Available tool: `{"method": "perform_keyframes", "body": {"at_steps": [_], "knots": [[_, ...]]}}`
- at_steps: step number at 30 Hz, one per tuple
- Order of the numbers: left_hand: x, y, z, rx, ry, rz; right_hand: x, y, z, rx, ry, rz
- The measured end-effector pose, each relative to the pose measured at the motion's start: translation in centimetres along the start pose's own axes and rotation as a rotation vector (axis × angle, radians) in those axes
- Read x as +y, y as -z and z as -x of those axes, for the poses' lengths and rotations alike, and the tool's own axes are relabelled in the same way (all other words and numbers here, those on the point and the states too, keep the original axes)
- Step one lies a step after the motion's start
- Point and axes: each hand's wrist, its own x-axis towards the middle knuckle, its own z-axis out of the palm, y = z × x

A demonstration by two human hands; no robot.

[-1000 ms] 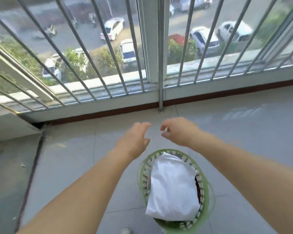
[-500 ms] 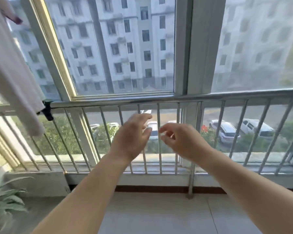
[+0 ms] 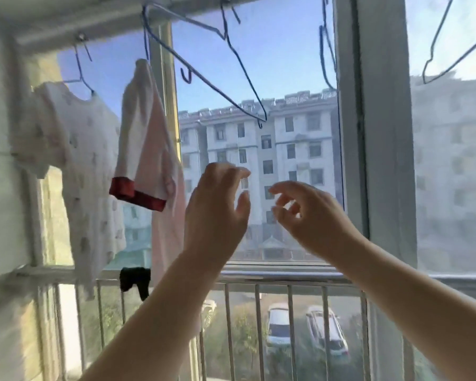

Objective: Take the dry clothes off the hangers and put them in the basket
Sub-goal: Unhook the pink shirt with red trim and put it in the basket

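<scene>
Head view: a person raises both hands toward the laundry at a balcony window. The left hand [image 3: 217, 213], at the centre of the frame, has its fingers loosely spread and holds nothing. The right hand [image 3: 311, 215], just right of it, has its fingers lightly curled, also empty. Two garments hang in the left half of the frame: a pink shirt [image 3: 151, 160] with a red cuff [image 3: 136, 195], and left of it a white spotted shirt [image 3: 85, 166], each on a wire hanger [image 3: 83, 70] hooked to the rail [image 3: 107, 22] along the top. The pink shirt hangs lengthwise down the frame, its hem running below the level of the hands. It lies just left of the left hand and above it, so the left hand is plainly the nearer; the right must cross the centre to reach it. Bare hangers [image 3: 217, 75] swing above and to the right of the hands, over the railing [image 3: 259, 279]. The basket is out of view. Half a second earlier the view was lower, on the railing and parked cars, with only an edge of cloth at upper left. A second earlier it looked down at the green basket on the floor with a white garment in it, both hands empty above it.
</scene>
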Motion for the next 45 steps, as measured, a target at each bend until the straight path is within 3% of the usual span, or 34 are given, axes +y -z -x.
{"method": "perform_keyframes", "body": {"at_steps": [6,10,17,22,24,31,39,45], "knots": [[-4.2,3.8,-5.3,0.331,-0.141,-0.263,-6.3,-0.6,-5.8,0.116,0.167,0.024],[-6.4,6.1,-8.5,0.458,-0.044,-0.272,-9.8,-1.0,-8.3,0.159,0.234,-0.015],[-8.0,9.2,-12.6,0.208,0.398,0.187,-14.7,-2.4,-11.0,0.180,0.285,-0.161],[-9.7,10.3,-14.1,0.126,0.741,0.713,-17.5,-3.2,-12.6,0.161,0.344,-0.196],[-10.5,10.4,-14.3,0.106,0.802,0.803,-18.4,-3.5,-13.6,0.169,0.349,-0.172],[-11.7,10.7,-14.2,0.041,0.761,1.049,-20.6,-4.2,-18.7,0.285,0.129,0.121],[-13.5,10.6,-16.4,0.039,0.597,0.738,-19.0,-3.5,-20.1,0.221,0.061,0.132],[-12.9,8.9,-19.8,-0.149,0.506,0.637,-18.0,-3.7,-19.4,0.307,0.158,0.136]]}}
